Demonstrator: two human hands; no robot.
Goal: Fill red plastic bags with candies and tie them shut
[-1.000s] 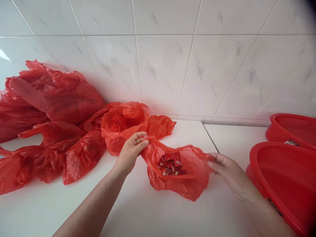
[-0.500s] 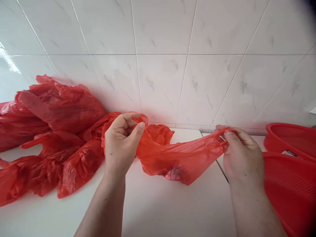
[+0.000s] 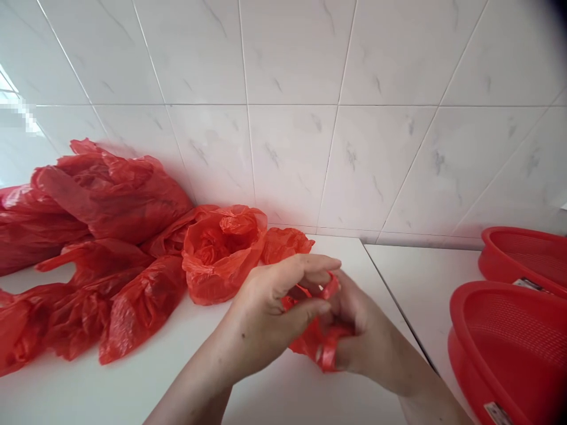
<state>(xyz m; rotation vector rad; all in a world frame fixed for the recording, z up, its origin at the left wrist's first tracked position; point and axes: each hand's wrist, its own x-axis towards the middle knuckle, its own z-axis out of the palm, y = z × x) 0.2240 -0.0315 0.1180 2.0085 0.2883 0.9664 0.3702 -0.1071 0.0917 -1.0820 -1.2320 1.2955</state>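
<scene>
Both my hands are together over the white tabletop, gathering a thin red plastic bag [image 3: 305, 341]. My left hand [image 3: 277, 307] curves over the bag from the left, its thumb and fingers closed about the top. My right hand [image 3: 361, 319] grips from the other side, with loops of red plastic around its thumb and near its fingertips. Most of the bag's body hides behind the hands, so its contents cannot be seen. Just beyond my left wrist stands an open-mouthed red plastic bag [image 3: 212, 289] with crumpled red plastic inside.
Several filled red plastic bags [image 3: 119, 200] are heaped at the left against the tiled wall [image 3: 292, 153]. A small crumpled red bag [image 3: 287, 243] lies near the wall. At the right are two red plastic baskets [image 3: 469, 348]. A dark seam [image 3: 398, 302] crosses the white tabletop [image 3: 186, 378].
My left hand has left the open-mouthed bag and moved right to the held bag. My right hand has moved left, and the bag stretched out before is now bunched between both hands.
</scene>
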